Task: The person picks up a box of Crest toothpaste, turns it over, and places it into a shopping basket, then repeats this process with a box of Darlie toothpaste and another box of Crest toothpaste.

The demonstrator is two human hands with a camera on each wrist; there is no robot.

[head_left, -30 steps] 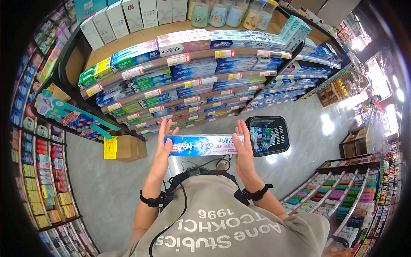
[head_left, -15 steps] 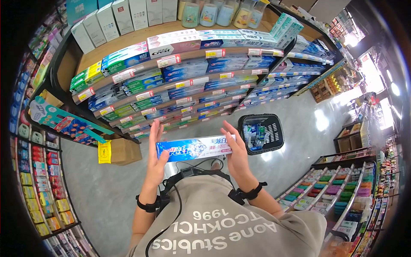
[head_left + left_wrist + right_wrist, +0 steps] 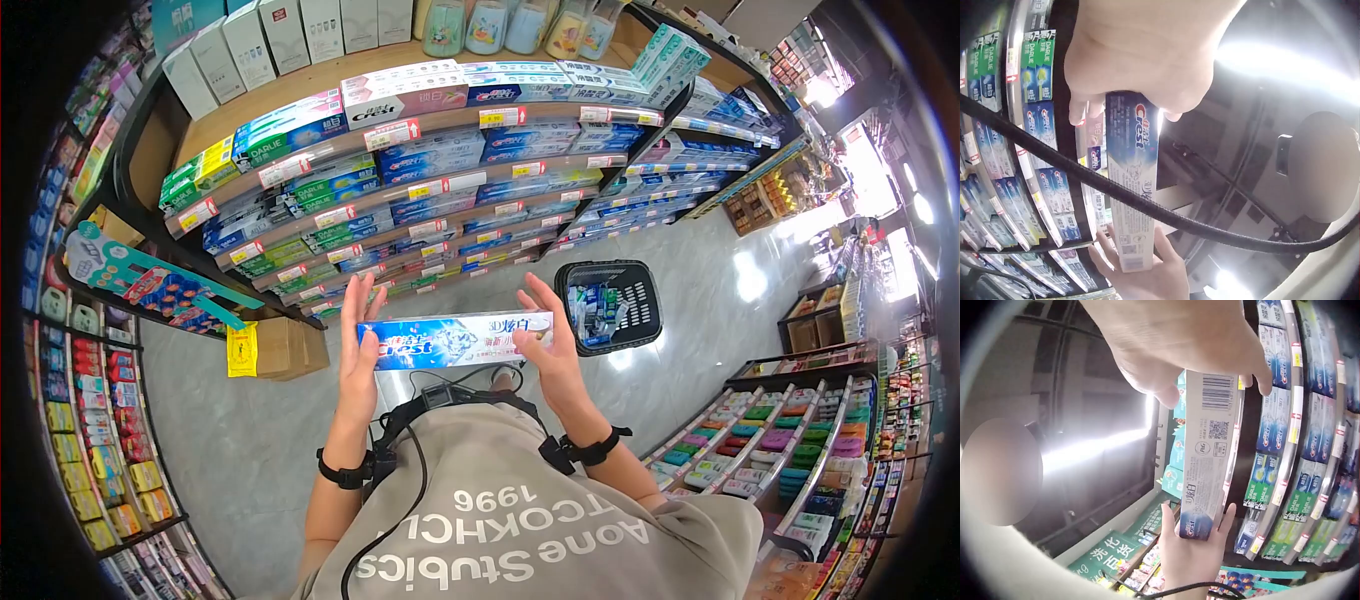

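Over the last second the toothpaste box (image 3: 440, 343) has stayed between the left grip (image 3: 355, 357) and the right grip (image 3: 557, 352), while the right thumb now reaches farther across its front; that suggests it is being handled in place, not put down. It is pressed end to end, fingers mostly straight. The box is long and slim, glossy blue by the left grip, whitening toward the right. A black basket (image 3: 650, 312) stands on the floor beyond the right grip.
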